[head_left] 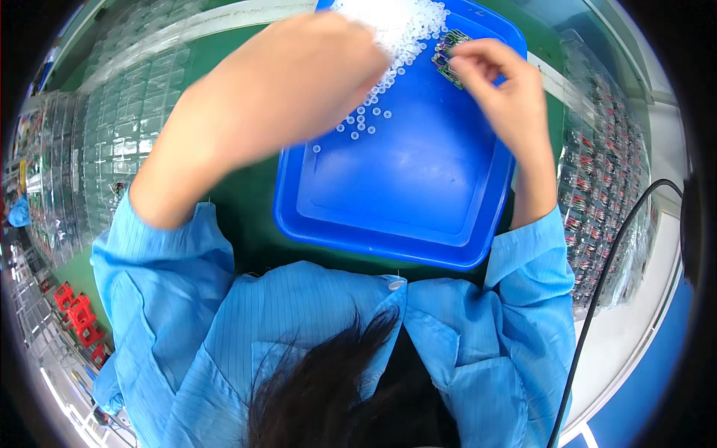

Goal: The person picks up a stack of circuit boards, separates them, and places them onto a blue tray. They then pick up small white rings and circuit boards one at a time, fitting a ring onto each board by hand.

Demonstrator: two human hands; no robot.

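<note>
A blue plastic tray lies in front of me, and a heap of small white translucent rings fills its far part. Several loose rings are scattered down toward the tray's middle. My left hand, smeared by motion, hovers over the tray's far left side near the heap; its fingers are turned away, so what they hold does not show. With thumb and fingers closed, my right hand pinches a small green circuit board at the heap's right edge. Part of the board is behind the fingertips.
Stacks of clear plastic trays stand at the left. On the right are more clear trays holding parts with red wires. A black cable curves past them. Green mat shows around the blue tray; red stools are farther left.
</note>
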